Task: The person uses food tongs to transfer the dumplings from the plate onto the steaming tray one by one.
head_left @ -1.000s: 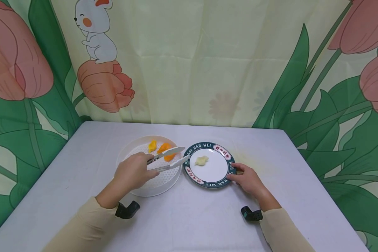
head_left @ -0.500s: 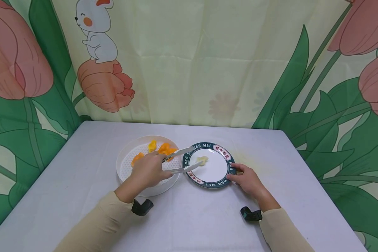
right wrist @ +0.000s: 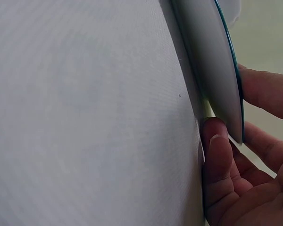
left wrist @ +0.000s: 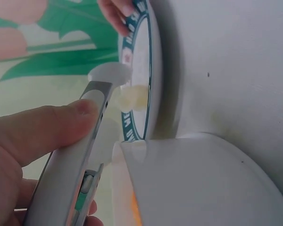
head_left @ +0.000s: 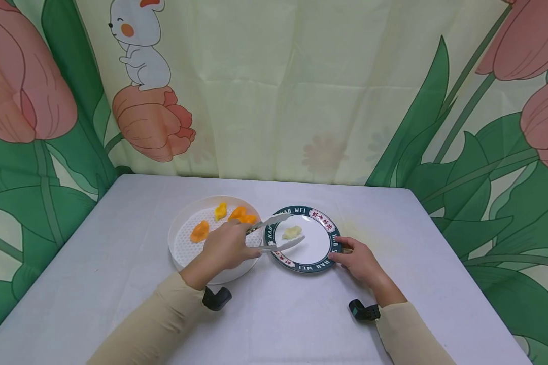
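Observation:
My left hand [head_left: 226, 246] holds a pair of tongs [head_left: 280, 247] with white tips. The spread tips reach over the plate, one on each side of a small pale-yellow lumpy piece [head_left: 292, 232]; in the left wrist view this piece [left wrist: 134, 98] appears blurred beyond the near tip. A white plate [head_left: 317, 248] with a dark green lettered rim lies under it. At the plate's right edge, my right hand [head_left: 360, 259] grips the rim, with fingers above and below the edge [right wrist: 233, 70] in the right wrist view.
Left of the plate stands a round white tray [head_left: 179, 251] with a dimpled bottom, partly behind my left hand. It holds orange pieces [head_left: 200, 231] and a yellow piece [head_left: 221, 211]. A white cloth [head_left: 301, 319] covers the table; a printed curtain [head_left: 265, 101] hangs behind.
My left hand has moved right with the tongs, from over the tray to the pale piece on the plate. An orange piece at the tray's left has come into view. My right hand stays put.

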Demonstrator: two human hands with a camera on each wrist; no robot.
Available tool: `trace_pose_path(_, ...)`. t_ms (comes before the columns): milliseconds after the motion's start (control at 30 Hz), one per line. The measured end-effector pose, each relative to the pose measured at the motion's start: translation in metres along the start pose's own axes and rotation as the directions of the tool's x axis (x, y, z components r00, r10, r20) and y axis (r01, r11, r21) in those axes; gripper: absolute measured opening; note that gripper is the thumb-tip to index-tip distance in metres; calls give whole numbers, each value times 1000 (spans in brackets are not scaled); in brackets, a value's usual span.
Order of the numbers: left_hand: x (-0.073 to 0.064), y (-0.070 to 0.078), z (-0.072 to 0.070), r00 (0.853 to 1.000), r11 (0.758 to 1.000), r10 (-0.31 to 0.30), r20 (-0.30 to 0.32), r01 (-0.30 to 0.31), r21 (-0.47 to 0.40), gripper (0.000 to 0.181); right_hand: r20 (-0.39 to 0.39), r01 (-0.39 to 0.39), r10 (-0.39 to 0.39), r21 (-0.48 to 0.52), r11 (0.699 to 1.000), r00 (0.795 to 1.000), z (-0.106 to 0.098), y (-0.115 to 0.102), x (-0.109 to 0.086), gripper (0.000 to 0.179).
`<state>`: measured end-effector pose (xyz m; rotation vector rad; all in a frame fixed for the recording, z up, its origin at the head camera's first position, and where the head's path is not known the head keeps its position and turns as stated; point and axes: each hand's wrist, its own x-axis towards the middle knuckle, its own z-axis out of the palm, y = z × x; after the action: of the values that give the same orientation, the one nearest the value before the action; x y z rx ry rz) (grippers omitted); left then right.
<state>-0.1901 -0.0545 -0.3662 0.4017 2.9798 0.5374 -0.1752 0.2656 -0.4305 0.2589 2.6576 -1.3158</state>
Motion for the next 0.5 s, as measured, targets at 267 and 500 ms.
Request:
trace_pose_path(267, 4, 1, 5, 1000, 1000, -2, 11, 2, -15, 65, 3, -2, 2, 2, 1000, 1000, 0, 0, -1, 64)
trace_pose_path(500, 7, 2, 4, 1000, 1000, 1, 32, 0, -28, 55, -2, -4, 4, 9, 1000, 1000, 0, 0, -1, 64)
